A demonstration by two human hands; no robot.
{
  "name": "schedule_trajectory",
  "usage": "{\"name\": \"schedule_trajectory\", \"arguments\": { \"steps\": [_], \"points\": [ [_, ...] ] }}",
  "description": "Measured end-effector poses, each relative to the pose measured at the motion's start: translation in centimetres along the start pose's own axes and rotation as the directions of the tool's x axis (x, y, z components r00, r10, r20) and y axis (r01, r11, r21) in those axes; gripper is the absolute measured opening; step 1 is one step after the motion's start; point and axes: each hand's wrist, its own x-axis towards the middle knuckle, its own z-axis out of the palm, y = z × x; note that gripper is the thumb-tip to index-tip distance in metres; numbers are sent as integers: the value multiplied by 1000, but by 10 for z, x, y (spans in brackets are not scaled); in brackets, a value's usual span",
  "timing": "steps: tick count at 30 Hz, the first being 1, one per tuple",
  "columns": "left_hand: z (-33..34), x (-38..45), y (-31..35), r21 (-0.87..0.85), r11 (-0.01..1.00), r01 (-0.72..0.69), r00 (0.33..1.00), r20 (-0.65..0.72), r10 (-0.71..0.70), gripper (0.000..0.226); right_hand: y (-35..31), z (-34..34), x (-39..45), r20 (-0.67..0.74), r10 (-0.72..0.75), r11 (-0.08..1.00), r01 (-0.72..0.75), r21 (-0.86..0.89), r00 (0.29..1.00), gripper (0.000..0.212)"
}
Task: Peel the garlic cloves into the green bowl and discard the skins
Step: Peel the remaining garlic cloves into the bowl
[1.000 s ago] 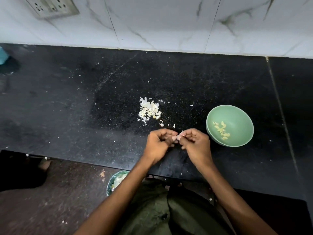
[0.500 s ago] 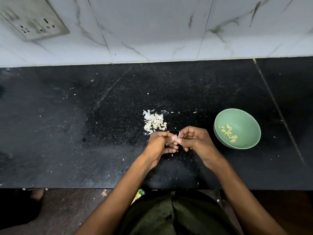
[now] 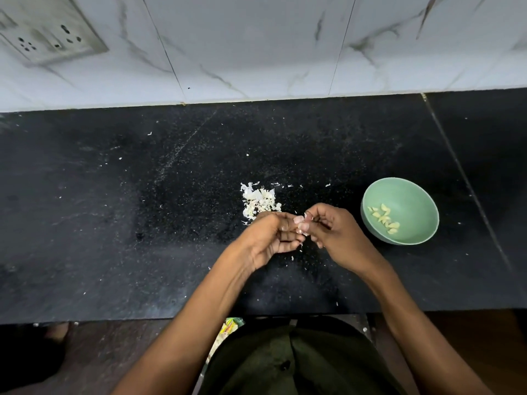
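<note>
A garlic clove point(image 3: 301, 223) is being pinched between the fingertips of the left hand point(image 3: 271, 238) and right hand point(image 3: 336, 238), both grips curled tightly around it. The green bowl point(image 3: 422, 195) is lying just right of the right hand, nearer that hand, unobstructed. The skins point(image 3: 260, 202) are being piled on the counter point(image 3: 142, 223) behind the left hand.

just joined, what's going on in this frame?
A person is peeling a garlic clove, pinched between the left hand and right hand above the black countertop. A pile of skins lies just behind the left hand. The green bowl, to the right, holds several peeled cloves.
</note>
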Motion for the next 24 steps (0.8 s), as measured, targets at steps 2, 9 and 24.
{"name": "schedule_trajectory", "arguments": {
  "steps": [2,9,24],
  "points": [
    [8,-2,-1,-90,995,34,999,-22,-36,26,-2,-2,0,-4,-38,998,38,-50,999,10],
    [30,-5,-3,-213,975,57,982,-164,-94,37,-4,-9,-1,107,-125,963,147,-226,986,13],
    [58,-10,-3,-395,916,73,966,-199,-163,41,0,-29,-5,155,-255,919,289,-266,954,16]
  ]
}}
